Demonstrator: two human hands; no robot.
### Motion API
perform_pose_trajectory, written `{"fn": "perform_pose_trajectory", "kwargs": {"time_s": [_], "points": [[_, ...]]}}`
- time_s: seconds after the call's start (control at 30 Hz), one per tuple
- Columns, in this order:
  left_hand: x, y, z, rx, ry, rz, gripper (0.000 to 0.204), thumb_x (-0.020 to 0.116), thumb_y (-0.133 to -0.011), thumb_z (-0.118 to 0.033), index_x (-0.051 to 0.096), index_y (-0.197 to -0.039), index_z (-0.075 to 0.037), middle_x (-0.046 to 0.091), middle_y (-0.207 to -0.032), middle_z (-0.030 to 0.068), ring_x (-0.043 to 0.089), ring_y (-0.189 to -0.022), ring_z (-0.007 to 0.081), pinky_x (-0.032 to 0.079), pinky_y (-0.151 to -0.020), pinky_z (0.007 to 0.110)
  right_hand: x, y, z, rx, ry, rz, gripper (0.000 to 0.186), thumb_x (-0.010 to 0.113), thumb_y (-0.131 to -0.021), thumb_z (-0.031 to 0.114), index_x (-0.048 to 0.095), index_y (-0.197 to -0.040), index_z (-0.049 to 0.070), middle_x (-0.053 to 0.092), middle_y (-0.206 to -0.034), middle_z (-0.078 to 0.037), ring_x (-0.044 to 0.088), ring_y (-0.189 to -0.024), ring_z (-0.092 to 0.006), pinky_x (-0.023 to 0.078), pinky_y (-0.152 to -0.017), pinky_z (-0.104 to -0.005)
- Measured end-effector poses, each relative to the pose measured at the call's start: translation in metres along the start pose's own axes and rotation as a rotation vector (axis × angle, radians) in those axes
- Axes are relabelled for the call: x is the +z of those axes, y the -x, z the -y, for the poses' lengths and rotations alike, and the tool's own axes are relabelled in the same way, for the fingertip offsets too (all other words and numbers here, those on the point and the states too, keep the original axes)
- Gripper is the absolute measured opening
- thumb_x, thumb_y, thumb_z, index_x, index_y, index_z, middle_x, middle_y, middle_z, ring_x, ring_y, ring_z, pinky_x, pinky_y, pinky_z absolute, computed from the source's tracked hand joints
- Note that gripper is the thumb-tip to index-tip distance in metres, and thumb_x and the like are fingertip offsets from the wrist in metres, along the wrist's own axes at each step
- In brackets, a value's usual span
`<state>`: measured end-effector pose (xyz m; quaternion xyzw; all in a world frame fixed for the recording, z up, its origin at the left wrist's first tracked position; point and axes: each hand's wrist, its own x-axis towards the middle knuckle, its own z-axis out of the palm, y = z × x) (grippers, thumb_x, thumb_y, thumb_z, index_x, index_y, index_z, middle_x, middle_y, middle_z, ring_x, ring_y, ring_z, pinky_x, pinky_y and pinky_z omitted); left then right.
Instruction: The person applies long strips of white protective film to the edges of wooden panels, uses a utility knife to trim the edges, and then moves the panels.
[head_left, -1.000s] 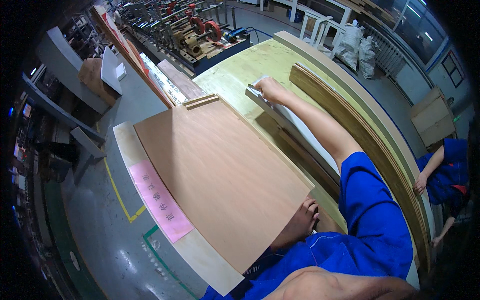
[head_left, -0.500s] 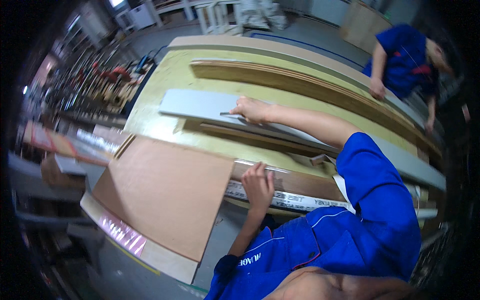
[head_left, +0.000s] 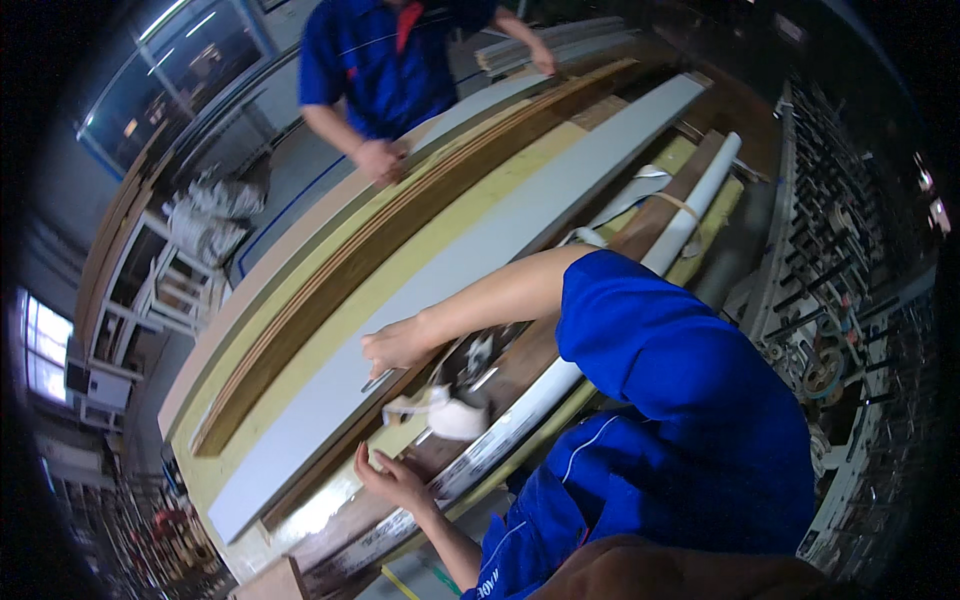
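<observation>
My right hand (head_left: 395, 345) is closed on a thin grey strip-like tool (head_left: 377, 382), its exact kind unclear. The hand rests at the near edge of a long pale grey board (head_left: 470, 255), which lies slantwise on the table. Nearer to me, my left hand (head_left: 395, 482) has its fingers apart and holds nothing. It is beside a brown length (head_left: 432, 455) and a long white printed wrapped strip (head_left: 520, 412). Whether it touches either is unclear. A crumpled whitish wrapping piece (head_left: 455, 415) lies between my hands.
Beyond the grey board stand a long layered wooden piece (head_left: 330, 285) and another long board (head_left: 235, 310) on the yellowish tabletop (head_left: 225, 475). A co-worker in blue (head_left: 375, 80) is across the table, hands at the far board. A rack of metal clamps (head_left: 820, 230) stands at right.
My view has swung to the right, bringing the co-worker and the boards' far ends in. My right hand still has the tool at the grey board. My left hand's fingers have spread.
</observation>
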<state>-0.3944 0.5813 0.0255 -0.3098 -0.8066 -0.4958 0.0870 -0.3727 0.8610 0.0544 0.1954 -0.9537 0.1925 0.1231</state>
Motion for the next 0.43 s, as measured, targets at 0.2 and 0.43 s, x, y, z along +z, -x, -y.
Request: {"fn": "perform_pose_trajectory", "kwargs": {"time_s": [0.2, 0.43], "points": [[0.069, 0.013, -0.066, 0.003, -0.111, -0.051, 0.027, 0.051, -0.095, -0.013, 0.055, -0.113, 0.007, 0.058, -0.111, 0.0207, 0.055, -0.105, 0.0320, 0.041, -0.095, 0.040, -0.069, 0.147, -0.050, -0.090, 0.160, 0.055, 0.043, 0.060, -0.071, 0.000, 0.067, -0.111, 0.013, 0.052, -0.081, -0.015, 0.052, -0.089, -0.0323, 0.049, -0.067, -0.0399], [0.135, 0.005, -0.136, 0.049, -0.087, 0.089, 0.027, 0.055, -0.095, -0.016, 0.056, -0.116, -0.001, 0.054, -0.118, 0.0158, 0.051, -0.112, 0.0312, 0.041, -0.096, 0.039, -0.139, 0.270, -0.083, -0.023, 0.166, 0.134, 0.050, 0.060, -0.073, -0.001, 0.062, -0.119, 0.017, 0.056, -0.085, -0.013, 0.053, -0.095, -0.0299, 0.052, -0.073, -0.0377]]}}
